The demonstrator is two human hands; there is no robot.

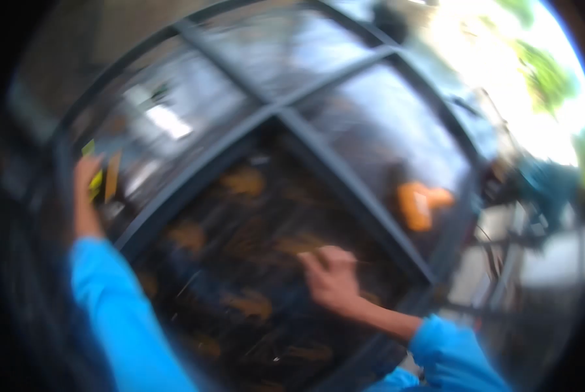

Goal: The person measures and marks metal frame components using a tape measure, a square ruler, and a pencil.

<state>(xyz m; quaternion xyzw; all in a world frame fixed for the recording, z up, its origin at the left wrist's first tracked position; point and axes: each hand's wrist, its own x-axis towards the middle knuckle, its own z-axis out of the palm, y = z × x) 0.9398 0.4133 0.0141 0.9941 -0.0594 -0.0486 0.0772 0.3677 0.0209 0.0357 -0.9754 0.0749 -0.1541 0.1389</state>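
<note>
Motion blurs the view. At the left edge of a dark metal frame point(273, 108), my left hand point(86, 170) is closed at a yellow-and-black object point(96, 185), which looks held by it. An orange-brown strip point(113, 176) lies just beside that hand. My right hand point(334, 277) is over the dark patterned panel point(240, 268) inside the frame, its fingers curled and pointing up and left. Whether anything small is between those fingers is too blurred to tell.
An orange tool-like object point(423, 204) rests on the shiny panel at the right. A bright white patch point(168, 121) shows on the upper left panel. Farther right are a teal object point(547, 189) and metal bars point(505, 261). Green foliage point(544, 72) appears at the upper right.
</note>
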